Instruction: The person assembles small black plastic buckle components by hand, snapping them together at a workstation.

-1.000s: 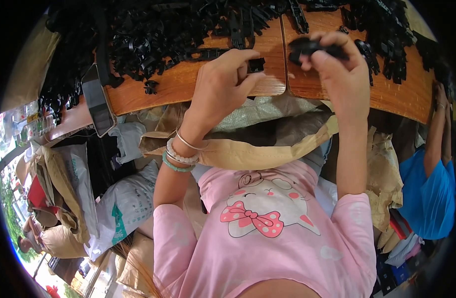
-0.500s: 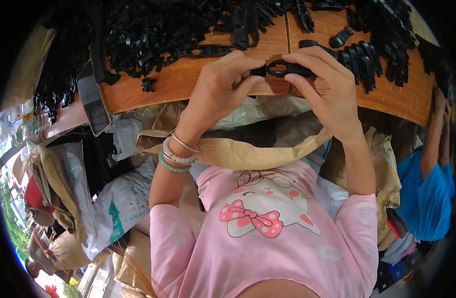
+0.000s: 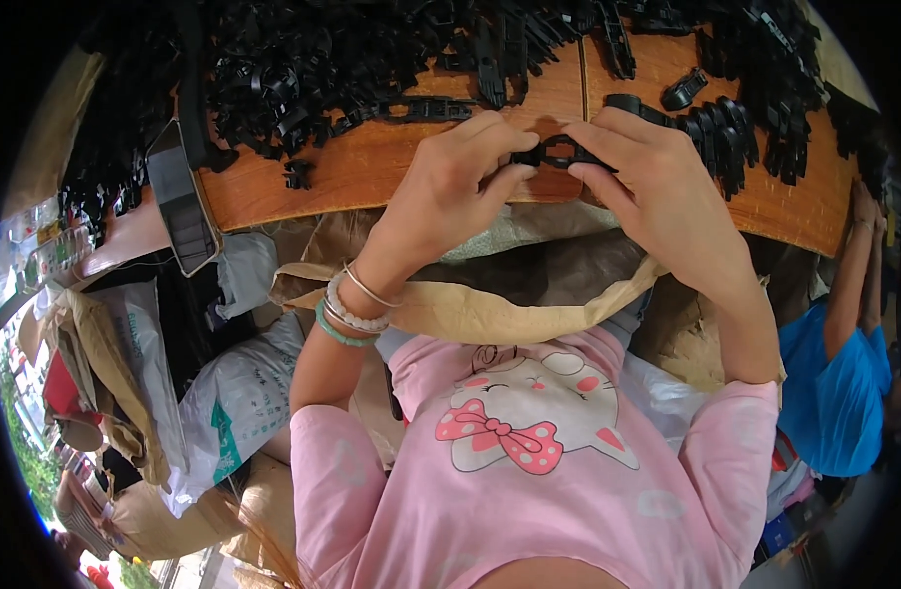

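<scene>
Over the upper-centre desk (image 3: 274,191), left fingers (image 3: 504,142) and right fingers (image 3: 609,144) pinch closed on black parts (image 3: 527,155); keep them aligned.

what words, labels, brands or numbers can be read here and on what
No text is clear enough to quote.
White sack at left: printing and a green patch, too small and blurred to read.
Pale bag beside it: green printing, also unreadable.
Pink shirt: cartoon animal, no lettering discernible.
Held black piece: no lettering visible.
</scene>
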A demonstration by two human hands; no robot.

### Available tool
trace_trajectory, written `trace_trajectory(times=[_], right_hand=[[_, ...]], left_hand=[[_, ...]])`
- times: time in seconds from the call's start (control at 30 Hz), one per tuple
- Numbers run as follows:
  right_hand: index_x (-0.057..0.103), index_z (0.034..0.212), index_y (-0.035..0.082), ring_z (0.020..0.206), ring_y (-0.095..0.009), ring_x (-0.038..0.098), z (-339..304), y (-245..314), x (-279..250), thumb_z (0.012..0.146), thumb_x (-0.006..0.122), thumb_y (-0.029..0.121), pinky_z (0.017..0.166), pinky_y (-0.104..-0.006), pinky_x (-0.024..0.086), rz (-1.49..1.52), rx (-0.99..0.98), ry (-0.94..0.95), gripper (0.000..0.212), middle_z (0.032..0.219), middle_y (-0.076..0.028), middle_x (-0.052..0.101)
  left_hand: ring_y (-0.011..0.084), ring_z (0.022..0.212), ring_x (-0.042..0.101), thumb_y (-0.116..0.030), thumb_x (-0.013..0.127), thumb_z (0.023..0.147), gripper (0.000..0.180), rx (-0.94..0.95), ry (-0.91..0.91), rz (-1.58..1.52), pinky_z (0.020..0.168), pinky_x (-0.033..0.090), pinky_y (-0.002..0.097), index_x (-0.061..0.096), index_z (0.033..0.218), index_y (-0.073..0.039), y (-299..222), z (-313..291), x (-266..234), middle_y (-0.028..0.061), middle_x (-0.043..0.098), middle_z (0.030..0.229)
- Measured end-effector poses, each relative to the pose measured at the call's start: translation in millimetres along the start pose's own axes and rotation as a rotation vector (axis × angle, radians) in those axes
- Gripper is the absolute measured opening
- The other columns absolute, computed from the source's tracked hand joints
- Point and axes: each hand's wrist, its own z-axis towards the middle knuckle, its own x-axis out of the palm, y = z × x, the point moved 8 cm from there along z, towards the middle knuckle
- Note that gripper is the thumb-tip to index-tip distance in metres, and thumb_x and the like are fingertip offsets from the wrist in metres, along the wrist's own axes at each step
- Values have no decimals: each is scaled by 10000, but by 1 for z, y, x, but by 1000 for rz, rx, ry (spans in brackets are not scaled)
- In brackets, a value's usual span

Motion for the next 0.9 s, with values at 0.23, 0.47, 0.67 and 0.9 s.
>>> trace_trajectory(times=[0.23,0.47,0.67,0.9], right_hand=[[604,961,-35,769,-342,601,7,5,6,791,613,72,665,-406,484,-112,-30,95,201,886,-136,601],[611,1054,-20,738,-257,598,-30,-11,2,797,635,28,665,-335,478,248,82,-239,263,864,-120,600],[628,1078,-17,814,-210,609,-49,-26,6,803,637,4,738,-280,472,547,153,-390,276,950,-119,641],[635,1082,-21,844,-231,619,-56,-9,9,772,645,-16,745,-300,481,596,45,-420,310,966,-128,650]], left_hand=[[108,491,360,35,704,712,283,9,-40,-37,466,323,245,627,983,11,5,2,2,49,470,668],[66,500,359,1,707,736,296,-85,-24,-13,471,329,220,623,1020,-1,4,0,2,23,459,664],[110,581,543,41,675,762,302,-172,-140,-250,541,459,236,605,1054,12,-4,-12,0,50,544,725],[100,609,601,104,620,810,218,-227,-206,-626,526,487,204,593,1022,67,-32,-23,-4,71,594,793]])
